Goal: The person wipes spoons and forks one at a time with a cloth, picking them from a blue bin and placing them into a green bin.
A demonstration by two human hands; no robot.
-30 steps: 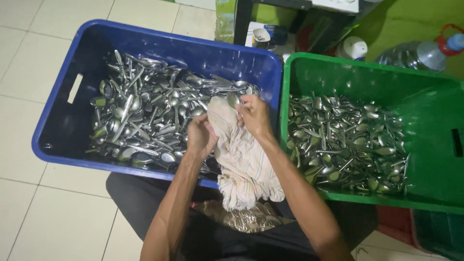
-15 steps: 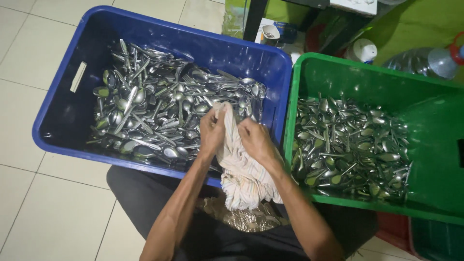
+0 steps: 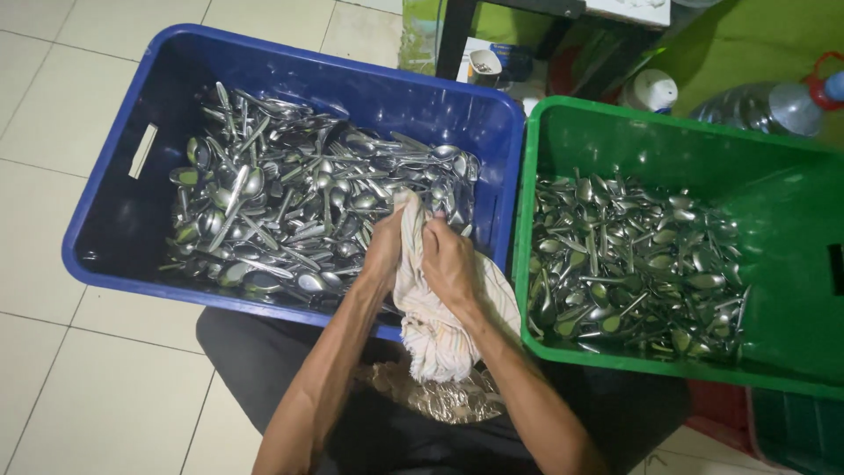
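Both my left hand [image 3: 384, 251] and right hand [image 3: 450, 264] clamp a pale cloth [image 3: 435, 330] hiding whatever it wraps, between the spoon-filled blue crate [image 3: 114, 229] and green crate [image 3: 791, 264].

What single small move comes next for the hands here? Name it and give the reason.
Probably drop the wiped piece into the green crate. Both the left hand and the right hand are bunched in the pale cloth over the blue crate, seemingly rubbing something hidden inside. The green crate's spoons sit just beside the right hand.
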